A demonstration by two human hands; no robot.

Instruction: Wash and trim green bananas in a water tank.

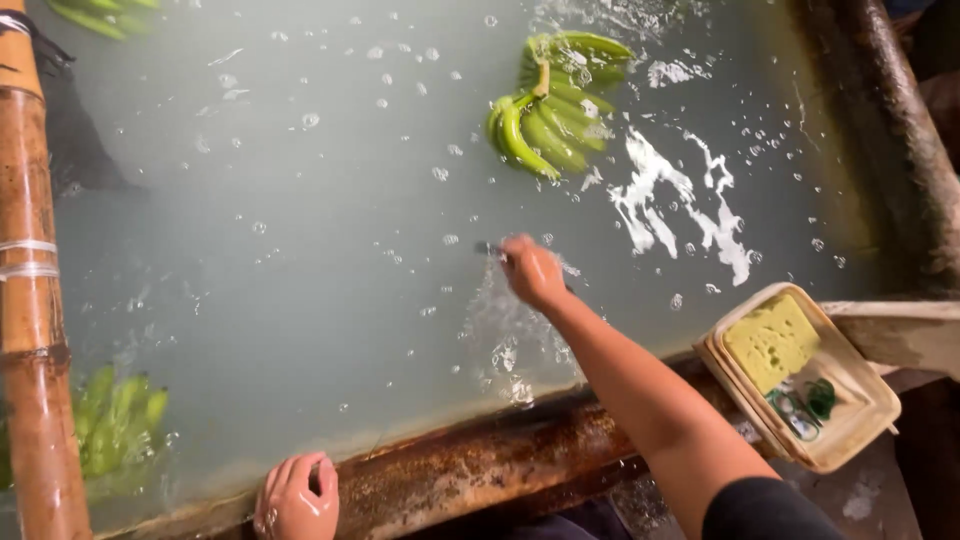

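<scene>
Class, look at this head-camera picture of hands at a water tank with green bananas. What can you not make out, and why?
- Head view: the small dark tool in the right hand is blurred and mostly covered by the fist.
- The banana bunch at lower left is dimmed by cloudy water.
- The bananas at top left are cut off by the frame.
- Small green items in the tray are too small to identify.
</scene>
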